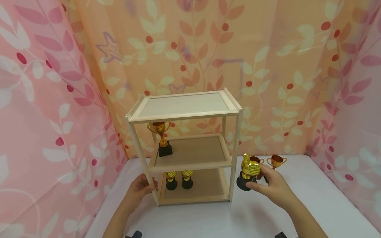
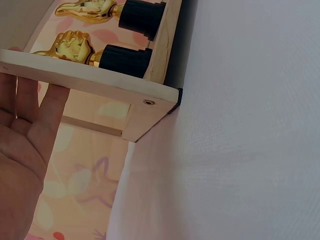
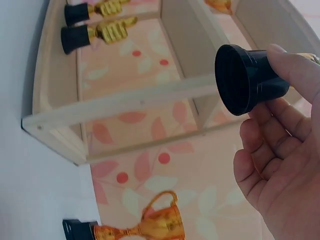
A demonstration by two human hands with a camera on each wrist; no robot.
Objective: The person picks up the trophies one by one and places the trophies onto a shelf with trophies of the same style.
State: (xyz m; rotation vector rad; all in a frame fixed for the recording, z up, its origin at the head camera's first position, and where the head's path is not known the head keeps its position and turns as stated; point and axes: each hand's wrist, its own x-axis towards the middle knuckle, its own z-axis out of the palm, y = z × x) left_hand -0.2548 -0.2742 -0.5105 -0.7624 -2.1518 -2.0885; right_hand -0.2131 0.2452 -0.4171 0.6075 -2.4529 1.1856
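Note:
A pale wooden three-tier shelf point(image 1: 190, 166) stands on the white-covered table. My left hand point(image 1: 137, 191) holds its front left post point(image 2: 110, 77), fingers reaching behind the wood. To the right of the shelf, my right hand point(image 1: 275, 185) pinches a gold thumbs-up trophy point(image 1: 249, 169), raised off the table. Its black base point(image 3: 257, 77) shows its hollow underside in the right wrist view. On the bottom tier stand two thumbs-up trophies, one left point(image 1: 171, 182) and one right point(image 1: 187, 182). A gold cup trophy point(image 1: 164, 149) stands at the left of the middle tier.
Behind my right hand stand two gold cup trophies, one point(image 1: 276, 161) at the right and another point(image 1: 258, 159) partly hidden by the held trophy. The top tier point(image 1: 184, 104) bears nothing. Floral curtains point(image 1: 268, 82) enclose the table at the back and both sides.

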